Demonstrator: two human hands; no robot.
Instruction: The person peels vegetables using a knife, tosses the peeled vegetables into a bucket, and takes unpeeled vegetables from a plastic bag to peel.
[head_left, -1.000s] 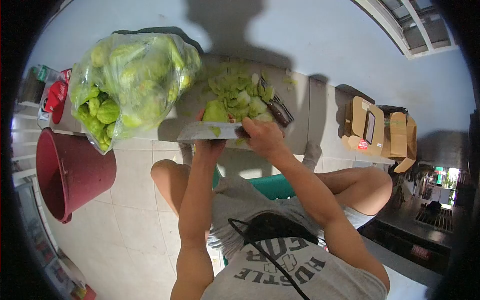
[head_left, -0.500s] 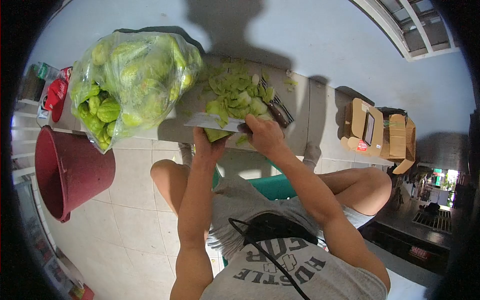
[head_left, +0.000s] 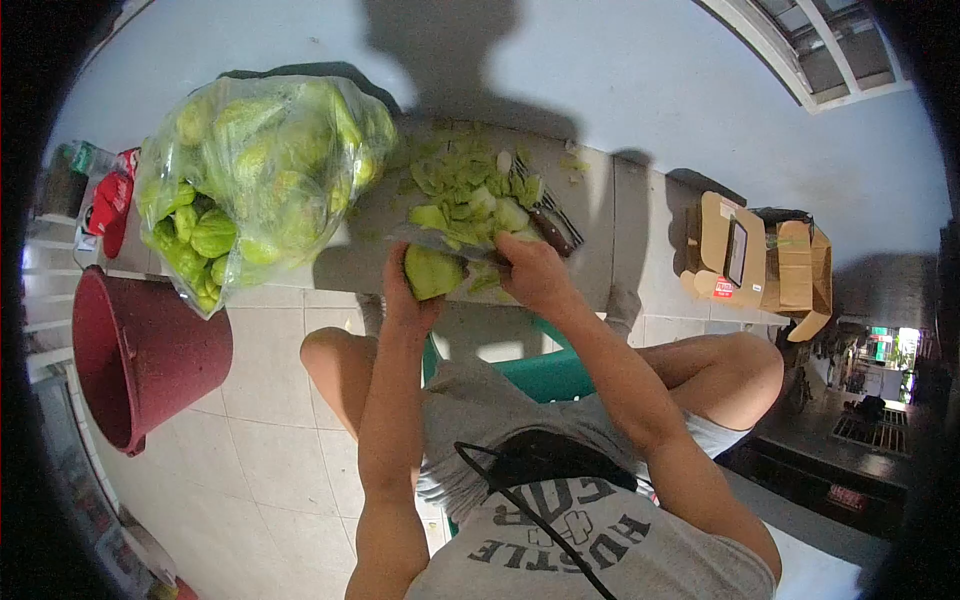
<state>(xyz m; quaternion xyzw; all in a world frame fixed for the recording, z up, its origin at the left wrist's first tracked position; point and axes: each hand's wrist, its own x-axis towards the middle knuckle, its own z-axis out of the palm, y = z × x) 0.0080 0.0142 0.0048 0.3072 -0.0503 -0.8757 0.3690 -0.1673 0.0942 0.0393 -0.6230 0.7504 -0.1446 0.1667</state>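
My left hand [head_left: 405,297] is wrapped round a green chayote [head_left: 433,272], whose pale cut surface shows. My right hand [head_left: 537,272] grips a knife [head_left: 435,241]; its broad blade, blurred, points left just beyond the chayote. Past the blade, green peelings and pieces [head_left: 465,190] lie heaped on the grey ledge [head_left: 595,200]. At the right of the heap rests a brown-handled utensil [head_left: 553,232], beside other metal utensils. A clear plastic bag [head_left: 285,170] full of chayotes sits to the left of the heap.
A dark red bucket [head_left: 170,350] stands on the tiled floor at the left. Red items [head_left: 110,200] and a bottle [head_left: 88,158] are at the far left. Opened cardboard boxes [head_left: 735,245] sit on the ledge's right part. A green seat [head_left: 545,375] is beneath me.
The knife blade has turned and moved away from me, off the chayote's near side. My left hand has turned the chayote and brought it slightly nearer to me.
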